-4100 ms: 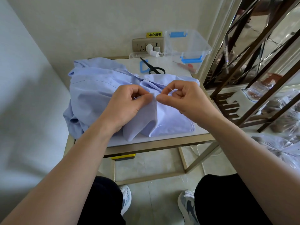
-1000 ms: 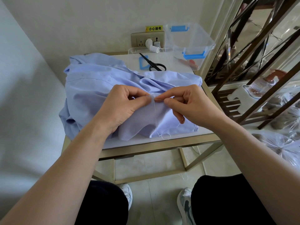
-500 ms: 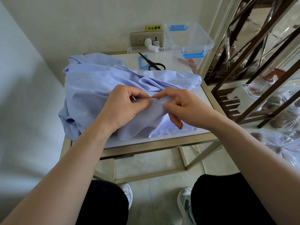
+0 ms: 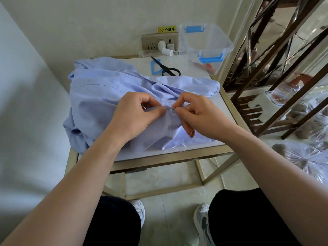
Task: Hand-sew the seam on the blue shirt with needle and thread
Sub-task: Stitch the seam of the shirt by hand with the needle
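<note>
Shirt (image 4: 110, 89) covers a small table (image 4: 170, 158) mid-frame, against a pale wall. Left hand (image 4: 134, 116) pinches the shirt; right hand (image 4: 198, 114) pinches the needle (image 4: 170, 108).

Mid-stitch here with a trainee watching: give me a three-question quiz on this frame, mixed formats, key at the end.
1. True or false: the scissors lie on the table beyond the blue shirt.
2. Which hand pinches the needle? A) left hand B) right hand C) neither
3. Fill in: the loose thread loops near the table's ____ edge.

Key: 1 true. 2 B; the left hand's fingers pinch the shirt fold. 3 front.
</note>
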`<state>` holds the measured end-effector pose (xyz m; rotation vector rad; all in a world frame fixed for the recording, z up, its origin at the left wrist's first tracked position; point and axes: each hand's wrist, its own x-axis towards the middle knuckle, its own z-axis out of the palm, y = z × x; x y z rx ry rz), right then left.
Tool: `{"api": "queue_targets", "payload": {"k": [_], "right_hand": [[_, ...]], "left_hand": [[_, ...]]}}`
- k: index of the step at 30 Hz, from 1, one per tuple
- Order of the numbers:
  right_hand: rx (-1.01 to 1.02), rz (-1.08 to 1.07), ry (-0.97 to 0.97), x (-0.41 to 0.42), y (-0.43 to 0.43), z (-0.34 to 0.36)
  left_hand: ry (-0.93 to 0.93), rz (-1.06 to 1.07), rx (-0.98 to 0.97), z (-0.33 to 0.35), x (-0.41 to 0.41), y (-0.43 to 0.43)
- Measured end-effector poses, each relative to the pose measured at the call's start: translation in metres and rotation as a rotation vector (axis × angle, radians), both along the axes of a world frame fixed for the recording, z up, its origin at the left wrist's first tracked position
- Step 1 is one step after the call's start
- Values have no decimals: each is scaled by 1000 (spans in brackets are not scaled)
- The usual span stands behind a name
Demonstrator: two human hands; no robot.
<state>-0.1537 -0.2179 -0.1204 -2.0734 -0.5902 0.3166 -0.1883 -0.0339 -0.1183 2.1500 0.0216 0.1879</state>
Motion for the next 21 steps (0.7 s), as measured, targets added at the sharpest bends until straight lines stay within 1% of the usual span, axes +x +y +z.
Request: {"api": "queue_targets", "payload": {"k": [11, 15, 21], "right_hand": [[141, 81, 167, 7, -9, 5], [168, 116, 220, 8, -12, 3], [211, 178, 275, 8, -15, 2]], "left_hand": [[130, -67, -243, 9, -2, 4], [226, -146, -338, 8, -4, 7], [314, -230, -513, 9, -6, 10]]}}
